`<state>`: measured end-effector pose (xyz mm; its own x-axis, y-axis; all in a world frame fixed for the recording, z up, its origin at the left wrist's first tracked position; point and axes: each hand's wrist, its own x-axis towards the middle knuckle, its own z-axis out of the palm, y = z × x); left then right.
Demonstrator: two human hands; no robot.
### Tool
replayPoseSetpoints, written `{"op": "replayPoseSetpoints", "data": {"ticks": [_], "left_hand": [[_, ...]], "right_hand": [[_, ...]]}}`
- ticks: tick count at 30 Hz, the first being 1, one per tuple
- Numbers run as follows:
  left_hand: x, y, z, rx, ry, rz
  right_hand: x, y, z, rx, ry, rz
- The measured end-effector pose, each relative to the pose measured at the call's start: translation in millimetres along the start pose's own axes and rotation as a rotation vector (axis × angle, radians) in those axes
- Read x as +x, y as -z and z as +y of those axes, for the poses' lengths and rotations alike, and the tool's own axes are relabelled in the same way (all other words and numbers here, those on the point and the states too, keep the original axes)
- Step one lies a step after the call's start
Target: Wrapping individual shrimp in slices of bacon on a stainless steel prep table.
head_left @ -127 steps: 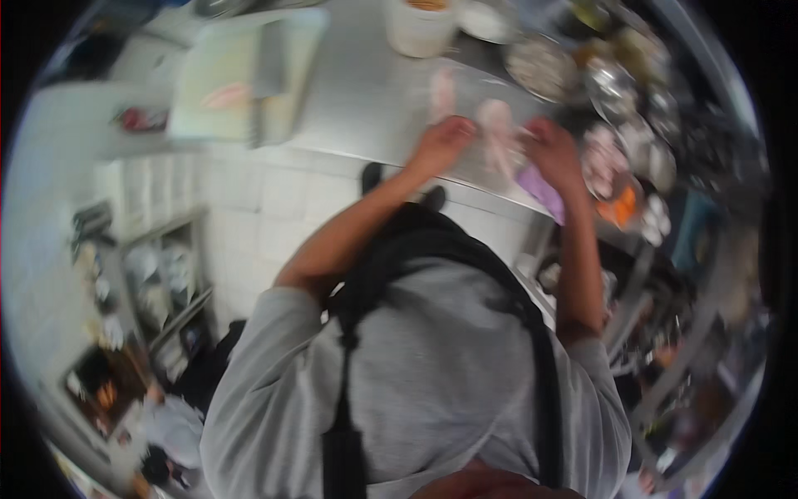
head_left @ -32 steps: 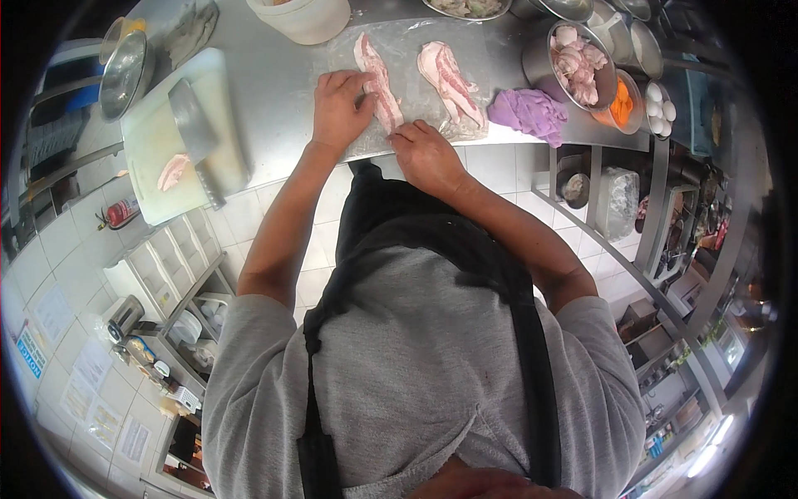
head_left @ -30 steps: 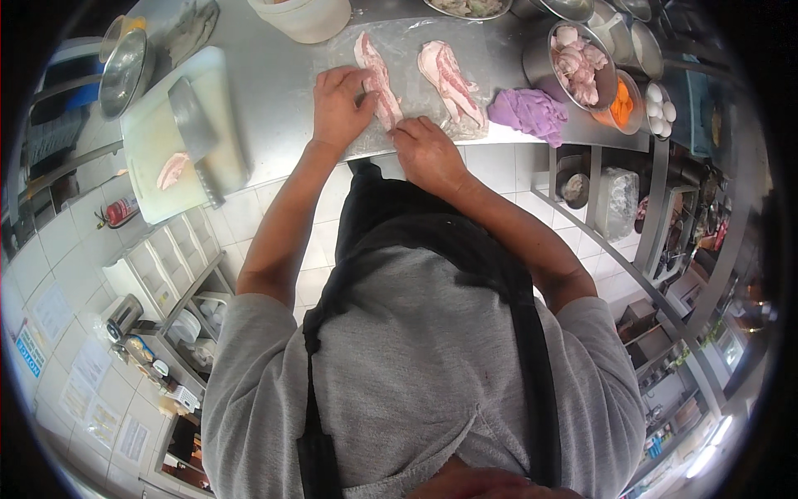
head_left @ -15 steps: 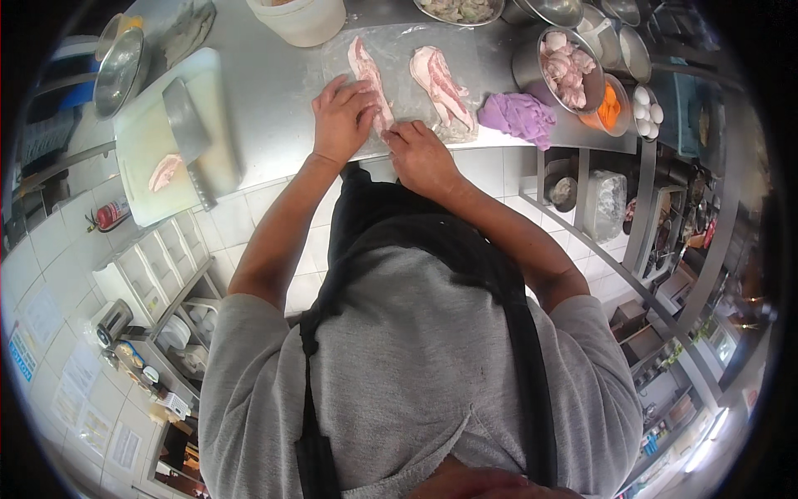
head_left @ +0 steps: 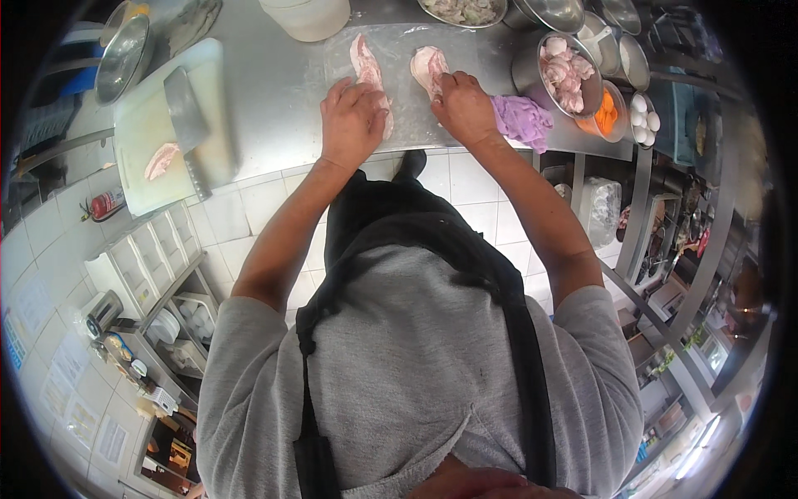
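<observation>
Two strips of raw, fatty meat lie on a clear plastic sheet (head_left: 402, 50) on the steel counter. My left hand (head_left: 352, 116) rests over the lower half of the left meat strip (head_left: 364, 60), its fingers curled around the edges. The upper part of that strip shows beyond my fingers. Over the right meat strip (head_left: 427, 68), my right hand (head_left: 467, 106) is closed with fingertips bent onto the meat, hiding its lower part.
To the left, a cleaver (head_left: 186, 116) and a small meat piece (head_left: 161, 161) lie on a white cutting board (head_left: 137, 125). A purple cloth (head_left: 524, 123), a pot of raw meat (head_left: 532, 79), an orange-filled container (head_left: 613, 125) and eggs (head_left: 639, 119) stand rightward. A white bucket (head_left: 307, 21) stands behind.
My right hand has left the lower end of the left strip and moved right onto the other strip. My left hand has shifted slightly down along its strip.
</observation>
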<state>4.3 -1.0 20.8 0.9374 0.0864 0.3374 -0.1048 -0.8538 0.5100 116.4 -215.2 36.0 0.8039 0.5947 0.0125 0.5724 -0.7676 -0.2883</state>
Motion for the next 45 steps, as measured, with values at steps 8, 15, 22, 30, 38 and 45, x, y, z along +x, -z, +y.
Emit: {"op": "replayPoseSetpoints", "data": {"ticks": [8, 15, 22, 30, 38, 45], "left_hand": [[26, -49, 46, -0.452, 0.449, -0.154], [31, -93, 62, -0.734, 0.619, -0.062], [48, -73, 53, -1.211, 0.978, -0.312], [57, -104, 57, -1.018, 0.741, -0.250], [60, -80, 97, -0.435, 0.487, -0.088], [61, -76, 68, -0.375, 0.440, -0.233]], "right_hand": [[4, -14, -11, -0.397, 0.205, -0.049], [-2, 3, 1, -0.407, 0.201, -0.049], [12, 2, 25, -0.021, 0.098, -0.059], [10, 11, 54, 0.585, -0.100, -0.072], [12, 11, 62, 0.716, -0.210, -0.170], [11, 8, 65, 0.682, -0.124, -0.229]]}}
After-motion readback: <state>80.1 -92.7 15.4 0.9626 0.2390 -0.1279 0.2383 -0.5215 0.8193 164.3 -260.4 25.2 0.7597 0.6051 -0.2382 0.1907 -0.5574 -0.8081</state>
